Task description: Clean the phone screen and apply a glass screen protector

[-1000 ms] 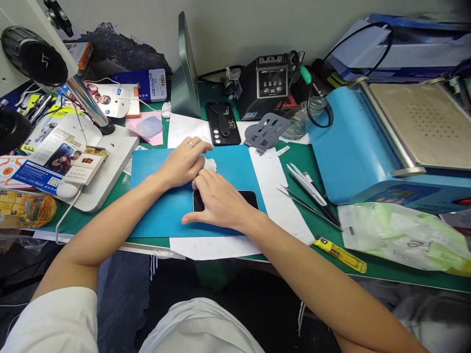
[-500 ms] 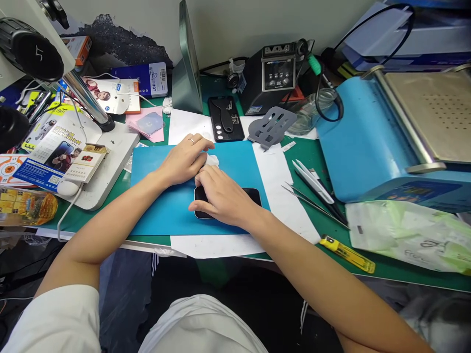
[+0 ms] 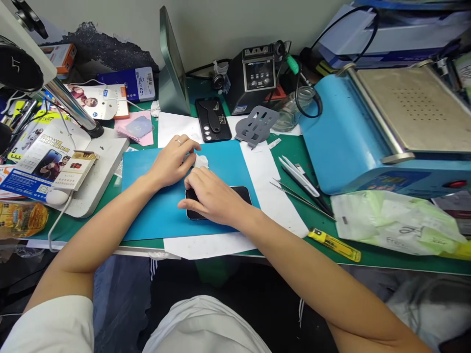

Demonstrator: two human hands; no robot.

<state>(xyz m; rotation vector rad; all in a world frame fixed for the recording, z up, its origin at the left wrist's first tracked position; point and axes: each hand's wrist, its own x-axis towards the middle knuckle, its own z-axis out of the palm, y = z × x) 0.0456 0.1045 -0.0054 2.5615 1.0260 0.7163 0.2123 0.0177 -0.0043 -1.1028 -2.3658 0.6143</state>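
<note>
green workbench [image 3: 294, 147], bearing one blue mat [image 3: 162, 211]; on the mat's near right part, one dark phone [image 3: 241, 194], lying flat. your right hand [image 3: 211, 197], fingers curled, is over the phone; your left hand [image 3: 172, 161], far and left of it, curls beside one white wad [image 3: 201, 161]. hands close together; grip of either, cannot tell.

The blue mat [image 3: 162, 215] has room at near left; a blue machine [image 3: 331, 142] blocks rightward.
</note>
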